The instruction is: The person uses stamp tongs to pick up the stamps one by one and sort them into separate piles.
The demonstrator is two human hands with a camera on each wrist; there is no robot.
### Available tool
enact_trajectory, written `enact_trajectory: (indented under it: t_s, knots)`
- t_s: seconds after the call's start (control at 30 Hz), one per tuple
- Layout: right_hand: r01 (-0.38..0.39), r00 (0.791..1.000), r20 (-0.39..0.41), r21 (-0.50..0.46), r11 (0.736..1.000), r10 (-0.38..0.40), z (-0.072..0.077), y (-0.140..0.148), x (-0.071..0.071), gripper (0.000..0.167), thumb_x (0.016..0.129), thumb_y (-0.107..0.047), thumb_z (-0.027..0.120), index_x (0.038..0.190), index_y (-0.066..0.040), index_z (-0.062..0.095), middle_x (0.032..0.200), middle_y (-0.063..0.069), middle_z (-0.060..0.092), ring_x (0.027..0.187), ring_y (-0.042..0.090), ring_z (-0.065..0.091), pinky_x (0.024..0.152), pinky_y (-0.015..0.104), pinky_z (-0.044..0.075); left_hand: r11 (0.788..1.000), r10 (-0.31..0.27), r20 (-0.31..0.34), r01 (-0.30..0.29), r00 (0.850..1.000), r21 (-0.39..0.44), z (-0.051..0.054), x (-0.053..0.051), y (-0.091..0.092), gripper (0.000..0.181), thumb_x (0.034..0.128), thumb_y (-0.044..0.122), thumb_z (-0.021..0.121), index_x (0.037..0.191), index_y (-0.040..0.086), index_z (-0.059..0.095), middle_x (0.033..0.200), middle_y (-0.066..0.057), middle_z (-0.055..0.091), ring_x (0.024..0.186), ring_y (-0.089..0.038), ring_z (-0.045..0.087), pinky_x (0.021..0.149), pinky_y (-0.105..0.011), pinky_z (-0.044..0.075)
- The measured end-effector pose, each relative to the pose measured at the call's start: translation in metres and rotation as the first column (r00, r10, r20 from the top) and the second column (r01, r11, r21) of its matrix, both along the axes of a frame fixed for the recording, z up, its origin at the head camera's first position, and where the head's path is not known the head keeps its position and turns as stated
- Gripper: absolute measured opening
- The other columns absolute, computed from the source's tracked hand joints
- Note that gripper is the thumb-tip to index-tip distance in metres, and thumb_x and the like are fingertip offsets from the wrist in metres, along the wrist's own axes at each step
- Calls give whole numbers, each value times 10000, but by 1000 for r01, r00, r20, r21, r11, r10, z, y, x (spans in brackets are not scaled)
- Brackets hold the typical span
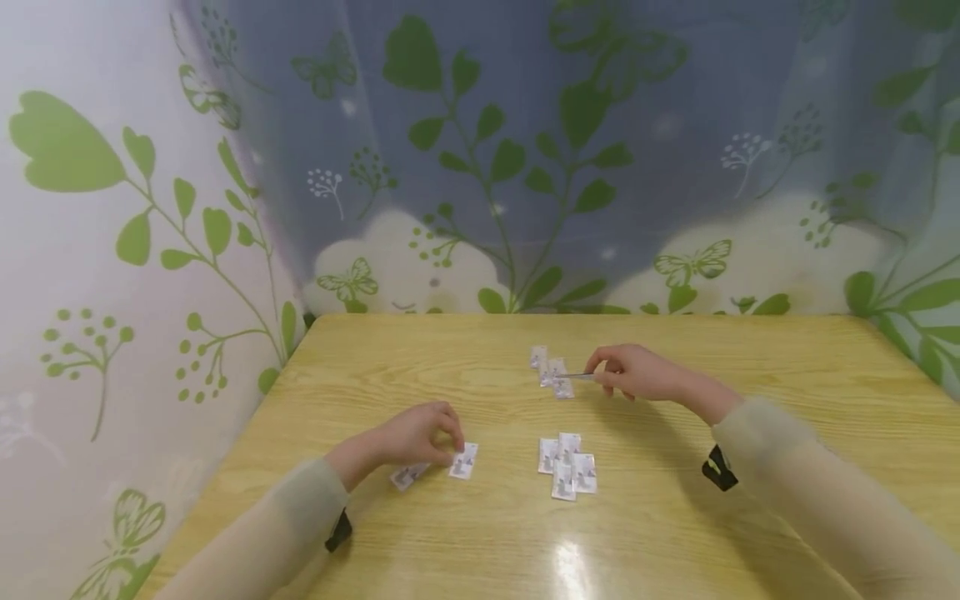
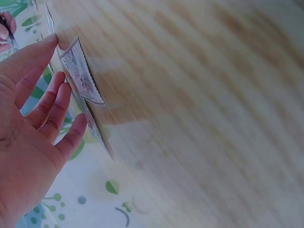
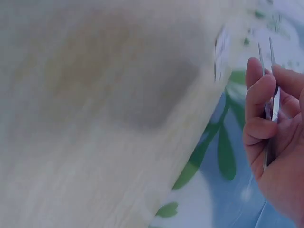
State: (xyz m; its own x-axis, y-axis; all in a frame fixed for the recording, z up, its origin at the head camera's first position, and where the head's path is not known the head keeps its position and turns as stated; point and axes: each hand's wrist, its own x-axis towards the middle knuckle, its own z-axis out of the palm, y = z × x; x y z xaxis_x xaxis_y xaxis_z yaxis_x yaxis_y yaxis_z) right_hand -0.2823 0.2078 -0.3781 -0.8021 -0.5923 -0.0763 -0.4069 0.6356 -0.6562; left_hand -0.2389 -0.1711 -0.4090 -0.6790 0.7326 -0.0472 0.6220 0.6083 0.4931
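My left hand (image 1: 420, 433) pinches a postage stamp (image 1: 464, 462) near its corner, low over the table. In the left wrist view this stamp (image 2: 81, 73) with a toothed edge stands tilted, while the left hand's (image 2: 35, 118) other fingers are loosely spread. Another stamp (image 1: 408, 476) lies below that hand, partly covered by it. At the back, my right hand (image 1: 637, 371) holds metal tweezers (image 1: 577, 376), their tips over a small group of stamps (image 1: 540, 357). The right wrist view shows the tweezers (image 3: 268, 109) between thumb and fingers, prongs slightly apart.
Several overlapping stamps (image 1: 566, 479) lie nearer on the wooden table (image 1: 360, 358), right of my left hand. A patterned curtain (image 1: 480, 150) hangs along the table's back edge, and a similar one (image 1: 112, 292) on the left. Both sleeves have black straps beneath.
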Motion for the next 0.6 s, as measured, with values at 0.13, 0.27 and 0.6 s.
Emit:
enact_trajectory:
  t_s: [0.13,0.27,0.6]
  knots:
    - [-59,998,4,9,998,59,-7,-16,17,209,1015,-114,502,1195,-35,572,735,81,603,447,124,392,489,302,417,1000,0,5,0,1000,6,-1,0,-2,163,772,64,754,894,165,718,1079,15,577,1074,-242,545,968,-460,420]
    - [-112,994,-16,14,994,112,-13,-31,29,181,1012,-114,510,1167,-66,589,704,32,597,485,90,389,492,259,368,1000,0,11,0,1000,12,-3,-1,-3,169,774,60,752,894,174,719,1080,23,577,1077,-238,546,968,-458,420]
    - [-168,985,-38,51,985,170,-19,-62,39,133,1004,-159,541,1114,-147,614,668,-39,596,522,72,450,510,249,389,1000,-4,10,4,1000,18,-3,-2,0,169,776,60,756,890,179,720,1063,36,570,1055,-218,549,959,-444,426]
